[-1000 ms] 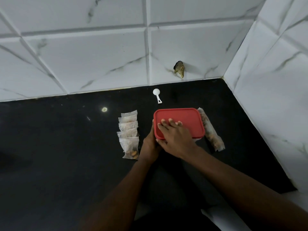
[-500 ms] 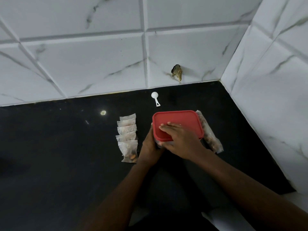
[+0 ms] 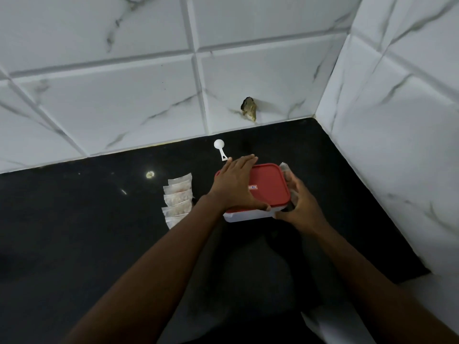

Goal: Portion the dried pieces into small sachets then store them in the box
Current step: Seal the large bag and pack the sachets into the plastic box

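Two white marble-tiled walls (image 3: 124, 95) meet at the far right, hemming the black stone worktop (image 3: 99, 232); open surface stretches left and near. Near that corner sits the rectangular translucent plastic box (image 3: 248, 216) under its flat red lid (image 3: 269, 183). The left hand (image 3: 236, 184) lies flat on the lid, fingers straight; the right hand (image 3: 300, 204) curls round the box's right near corner. Small clear sachets (image 3: 178, 197) of pale pieces overlap just left; a white plastic scoop (image 3: 219, 147) lies beyond.

five small sachets (image 3: 178, 198) in one row, the nearest partly hidden by a forearm. one box (image 3: 248, 216) with one red lid (image 3: 269, 187). one white scoop (image 3: 219, 146). one long bag (image 3: 285, 168), mostly hidden. two hands: left hand (image 3: 236, 187), right hand (image 3: 300, 204).
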A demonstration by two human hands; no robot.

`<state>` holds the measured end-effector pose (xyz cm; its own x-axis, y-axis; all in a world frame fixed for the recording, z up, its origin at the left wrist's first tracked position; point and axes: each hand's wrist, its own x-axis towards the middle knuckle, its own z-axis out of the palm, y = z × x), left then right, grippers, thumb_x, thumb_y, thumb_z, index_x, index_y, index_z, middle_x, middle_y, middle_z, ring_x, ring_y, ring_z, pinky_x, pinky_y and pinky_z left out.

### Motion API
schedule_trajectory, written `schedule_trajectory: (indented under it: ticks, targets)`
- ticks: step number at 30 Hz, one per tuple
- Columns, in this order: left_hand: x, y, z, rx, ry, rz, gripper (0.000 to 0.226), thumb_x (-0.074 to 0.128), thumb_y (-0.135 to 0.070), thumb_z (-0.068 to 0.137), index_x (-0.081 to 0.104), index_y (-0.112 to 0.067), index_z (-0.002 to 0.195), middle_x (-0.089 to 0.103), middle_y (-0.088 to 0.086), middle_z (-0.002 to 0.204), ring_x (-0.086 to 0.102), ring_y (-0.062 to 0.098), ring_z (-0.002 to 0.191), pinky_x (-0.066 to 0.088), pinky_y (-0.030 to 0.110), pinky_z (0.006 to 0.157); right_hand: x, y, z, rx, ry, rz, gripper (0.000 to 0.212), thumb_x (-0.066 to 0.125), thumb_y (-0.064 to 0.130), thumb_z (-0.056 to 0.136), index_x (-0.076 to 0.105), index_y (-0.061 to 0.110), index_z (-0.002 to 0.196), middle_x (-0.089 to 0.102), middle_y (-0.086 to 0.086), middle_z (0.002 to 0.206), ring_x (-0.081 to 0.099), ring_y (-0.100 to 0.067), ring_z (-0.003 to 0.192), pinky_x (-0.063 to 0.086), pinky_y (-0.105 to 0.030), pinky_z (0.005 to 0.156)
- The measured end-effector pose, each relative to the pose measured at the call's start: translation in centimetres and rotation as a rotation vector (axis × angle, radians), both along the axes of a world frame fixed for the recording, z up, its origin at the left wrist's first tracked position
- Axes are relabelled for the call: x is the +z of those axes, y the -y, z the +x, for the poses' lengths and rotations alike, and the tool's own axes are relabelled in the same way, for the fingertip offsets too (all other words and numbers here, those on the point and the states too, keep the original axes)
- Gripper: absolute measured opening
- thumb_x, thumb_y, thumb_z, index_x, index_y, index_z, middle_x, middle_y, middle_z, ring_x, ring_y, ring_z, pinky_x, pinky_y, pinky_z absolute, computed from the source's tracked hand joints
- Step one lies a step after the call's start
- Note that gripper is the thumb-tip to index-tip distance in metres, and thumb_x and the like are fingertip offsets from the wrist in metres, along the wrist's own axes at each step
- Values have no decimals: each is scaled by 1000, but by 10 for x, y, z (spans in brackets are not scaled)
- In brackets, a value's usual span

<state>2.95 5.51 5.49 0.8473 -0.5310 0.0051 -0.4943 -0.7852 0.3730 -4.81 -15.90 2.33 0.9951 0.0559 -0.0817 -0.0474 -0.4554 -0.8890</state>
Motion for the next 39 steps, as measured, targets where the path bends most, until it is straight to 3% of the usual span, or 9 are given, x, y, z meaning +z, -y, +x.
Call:
schedule_trajectory:
  ticks: [3, 7, 13, 19, 26, 28, 32, 35, 39]
  targets:
    - [4, 17, 8, -64, -35, 107, 135, 78, -80, 63, 17, -13, 163, 21, 4, 170, 21, 21, 156, 0, 44, 129, -12, 3, 6, 23, 9, -25, 133, 93, 30, 60, 7, 32, 162, 20, 16, 166, 28, -1, 149, 36, -42, 120]
    - [2, 35, 10, -78, -43, 155, 135, 78, -82, 60, 22, -12, 161, 31, 6, 165, 31, 25, 151, 10, 47, 129, -21, 3, 9, 35, 16, -41, 135, 96, 24, 61, 7, 25, 163, 17, 18, 164, 26, 7, 144, 33, -18, 115]
    - [6, 48, 11, -59, -81, 210, 132, 78, -81, 60, 23, -15, 161, 34, 4, 158, 38, 26, 142, 36, 46, 115, -31, 0, 5, -76, -75, -42, 92, 93, 21, 69, 43, 18, 146, 53, 16, 121, 52, 4, 109, 36, 4, 78]
    - [32, 44, 35, -42, -299, 206, 124, 73, -83, 63, 26, -23, 161, 44, 2, 155, 47, 25, 137, 43, 50, 111, -32, 1, 4, -117, -124, -46, 76, 90, 19, 73, 54, 19, 139, 59, 18, 112, 56, 10, 100, 38, 7, 70]
    - [54, 37, 63, 5, -660, -58, 96, 69, -65, 77, 34, -27, 158, 42, 5, 158, 46, 23, 136, 39, 46, 115, -20, -3, 1, -136, -196, -23, 83, 87, 20, 76, 43, 24, 147, 52, 16, 130, 44, 4, 114, 33, -3, 79]
    - [60, 30, 70, 9, -695, -118, 86, 71, -57, 86, 35, -27, 159, 43, 4, 157, 51, 16, 125, 45, 36, 103, -20, -1, 3, -115, -225, 10, 88, 87, 19, 76, 40, 27, 150, 51, 17, 134, 47, 1, 122, 34, -6, 85]
    - [78, 11, 76, 31, -653, -276, 107, 80, -49, 74, 25, -26, 162, 43, 1, 155, 49, 14, 123, 43, 29, 93, -11, 3, 6, -15, -212, -99, 107, 89, 22, 73, 23, 40, 155, 42, 23, 142, 41, 1, 131, 33, -8, 95]
    - [96, -10, 77, 58, -609, -420, 113, 84, -40, 72, 20, -26, 164, 41, 0, 156, 46, 15, 128, 44, 25, 90, -9, 12, 12, 27, -130, -146, 119, 86, 23, 72, 7, 49, 158, 21, 20, 164, 26, -5, 149, 31, -41, 121]
    - [115, -39, 70, 73, -539, -560, 116, 83, -38, 67, 19, -30, 164, 45, -10, 143, 57, 7, 119, 48, 20, 90, 15, 4, 22, -162, 25, -52, 79, 80, 15, 83, 42, 34, 150, 45, 10, 154, 46, -10, 139, 43, -41, 113]
